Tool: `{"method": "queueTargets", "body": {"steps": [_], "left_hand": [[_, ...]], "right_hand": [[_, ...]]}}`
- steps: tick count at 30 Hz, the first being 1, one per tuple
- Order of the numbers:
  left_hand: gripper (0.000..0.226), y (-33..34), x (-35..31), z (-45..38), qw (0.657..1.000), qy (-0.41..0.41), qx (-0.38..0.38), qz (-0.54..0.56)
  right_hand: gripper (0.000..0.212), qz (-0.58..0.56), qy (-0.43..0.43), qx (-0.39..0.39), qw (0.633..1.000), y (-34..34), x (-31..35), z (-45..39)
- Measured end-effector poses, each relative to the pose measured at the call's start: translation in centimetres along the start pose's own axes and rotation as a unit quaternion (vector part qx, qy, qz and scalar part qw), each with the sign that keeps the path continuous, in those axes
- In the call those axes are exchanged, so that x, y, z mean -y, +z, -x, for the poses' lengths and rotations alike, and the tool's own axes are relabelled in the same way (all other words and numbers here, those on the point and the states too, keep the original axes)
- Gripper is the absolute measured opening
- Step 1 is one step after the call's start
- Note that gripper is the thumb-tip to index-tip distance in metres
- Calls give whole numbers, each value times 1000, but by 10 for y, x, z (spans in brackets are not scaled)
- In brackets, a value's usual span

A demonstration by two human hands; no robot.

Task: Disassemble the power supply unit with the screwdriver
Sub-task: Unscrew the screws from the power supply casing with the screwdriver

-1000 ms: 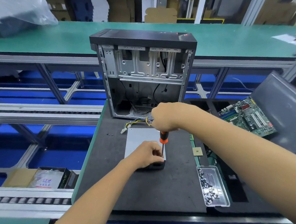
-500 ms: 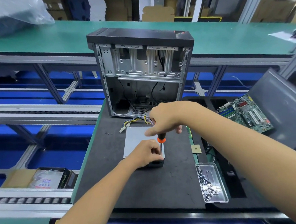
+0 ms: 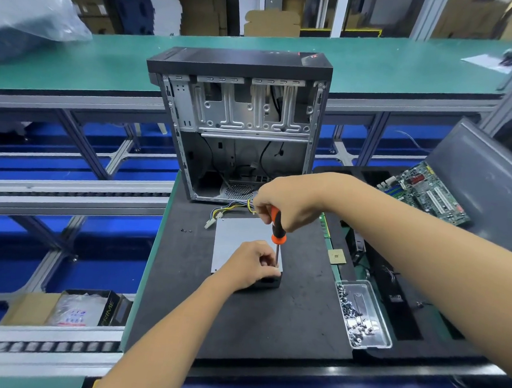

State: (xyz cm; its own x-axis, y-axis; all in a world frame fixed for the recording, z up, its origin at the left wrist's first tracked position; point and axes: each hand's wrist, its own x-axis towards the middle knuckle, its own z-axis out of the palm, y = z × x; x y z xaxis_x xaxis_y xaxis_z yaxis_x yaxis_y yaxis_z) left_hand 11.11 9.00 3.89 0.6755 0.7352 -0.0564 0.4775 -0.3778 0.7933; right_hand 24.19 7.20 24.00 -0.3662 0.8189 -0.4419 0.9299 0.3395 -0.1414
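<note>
The power supply unit (image 3: 237, 240), a grey metal box with a black front face, lies flat on the black mat (image 3: 241, 319). Its coloured cable bundle (image 3: 226, 211) trails toward the open case. My right hand (image 3: 287, 204) grips the orange-and-black handle of the screwdriver (image 3: 276, 234), held upright with the shaft reaching down to the unit's near right corner. My left hand (image 3: 252, 264) rests on that corner, fingers curled round the shaft near the tip; the tip itself is hidden.
An open computer case (image 3: 241, 127) stands upright behind the unit. A clear tray (image 3: 381, 336) of several screws sits at the right. A motherboard (image 3: 425, 195) lies far right, a small chip (image 3: 337, 256) beside the mat. Two loose screws (image 3: 186, 230) lie left.
My right hand has shifted its hold on the screwdriver handle, so more of the orange shows. My left hand stays on the unit's corner. The view moved slightly.
</note>
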Motion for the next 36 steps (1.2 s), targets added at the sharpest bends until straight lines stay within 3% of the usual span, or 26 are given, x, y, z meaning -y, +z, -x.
{"method": "queueTargets", "body": {"steps": [8,12,14,18,23,27,28,32,33,36], "left_hand": [[19,-1,0,-1,1000,-4,16,-4],[31,-1,0,-2,1000,2,9,-2],[37,0,1,-3,1000,6,4,1],[30,-1,2,-4,1000,10,15,-1],[19,-3,1,-4,999,4,39,10],[16,-4,0,-4,999,8,42,6],[16,-4,0,-4,999,8,42,1],[17,-4,-1,-5,999,19,39,-3],[17,-4,0,-5,999,19,38,-2],[18,-2,1,-6,999,12,36,-1]], "right_hand": [[24,-18,-12,-39,999,5,-6,0],[58,-10,87,-26,996,5,-6,-6],[49,-13,107,-6,994,4,-6,-7],[19,1,42,-5,999,3,-6,-5],[25,-42,-18,-12,999,0,-8,-2],[22,-58,4,20,998,2,-8,-2],[24,-70,18,31,997,2,-8,-1],[66,-45,114,36,992,0,-2,-5],[64,-25,117,26,992,0,-1,-6],[29,2,63,6,998,1,-1,-7]]}}
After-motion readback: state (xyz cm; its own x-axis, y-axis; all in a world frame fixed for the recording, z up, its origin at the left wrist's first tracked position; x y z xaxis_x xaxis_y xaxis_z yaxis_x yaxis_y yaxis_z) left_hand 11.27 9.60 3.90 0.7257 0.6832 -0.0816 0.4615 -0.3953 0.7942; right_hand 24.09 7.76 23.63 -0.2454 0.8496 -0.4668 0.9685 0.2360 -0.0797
